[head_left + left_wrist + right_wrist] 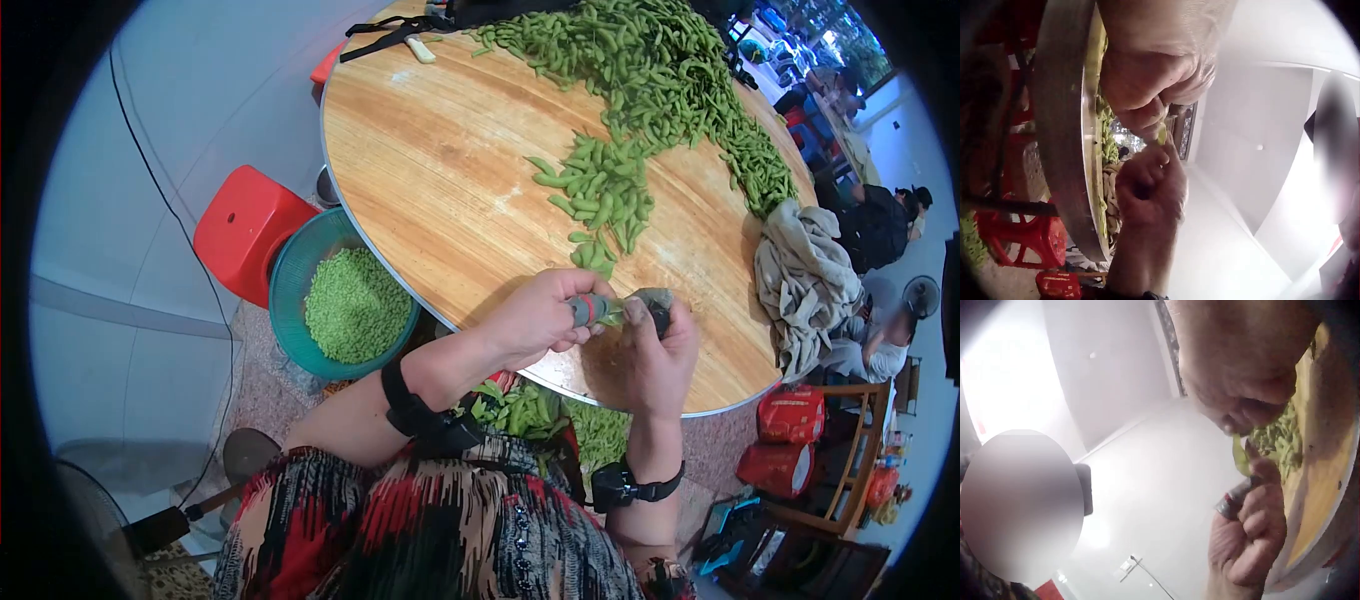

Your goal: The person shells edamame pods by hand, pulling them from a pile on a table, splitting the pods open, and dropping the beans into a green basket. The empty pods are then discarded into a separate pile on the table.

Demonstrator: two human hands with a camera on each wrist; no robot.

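Note:
A green pod (614,314) (1162,134) (1240,456) is pinched between both hands over the round table's near edge (560,388). My left hand (535,318) (1157,69) (1250,534), grey wrapping with a red band on its thumb, grips one end. The fingertips of my right hand (663,355) (1150,190) (1241,369), with dark wrapping on a finger in the head view, pinch the other end. Just beyond the hands, a small heap of pods (605,190) lies on the wood and joins a large pile (650,70).
Left of the table, a teal basket (290,325) holds shelled green beans (355,305), beside a red stool (245,235). A crumpled cloth (805,275) lies at the table's right edge. Empty pods (525,410) lie near the lap. People sit in the right background.

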